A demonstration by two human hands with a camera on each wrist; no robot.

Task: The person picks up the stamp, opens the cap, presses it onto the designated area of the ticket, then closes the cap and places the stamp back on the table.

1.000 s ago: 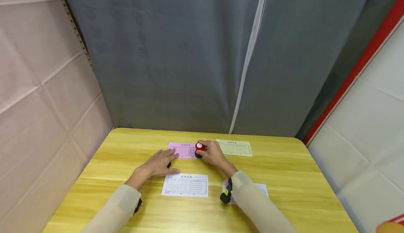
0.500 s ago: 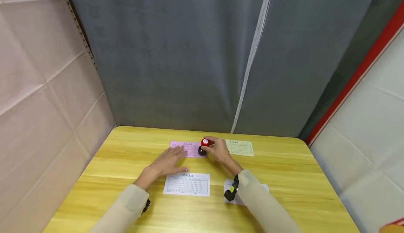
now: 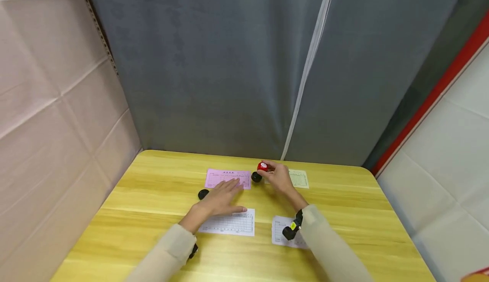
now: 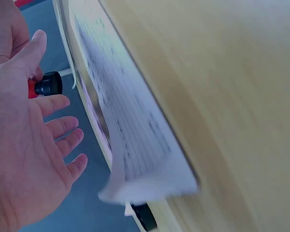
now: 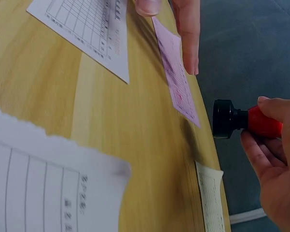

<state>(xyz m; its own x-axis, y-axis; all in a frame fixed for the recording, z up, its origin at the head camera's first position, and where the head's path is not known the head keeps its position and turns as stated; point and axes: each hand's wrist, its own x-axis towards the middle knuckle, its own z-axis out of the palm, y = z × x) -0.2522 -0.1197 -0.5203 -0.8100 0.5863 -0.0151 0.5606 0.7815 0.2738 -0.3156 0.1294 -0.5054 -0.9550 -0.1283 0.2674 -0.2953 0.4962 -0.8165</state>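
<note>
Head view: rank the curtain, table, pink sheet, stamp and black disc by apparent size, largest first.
1. Curtain
2. Table
3. Pink sheet, partly hidden by the left hand
4. Stamp
5. Black disc

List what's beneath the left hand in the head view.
The left hand overlaps the pink form, a white form and the wooden table; whatever it covers there cannot be seen.
</note>
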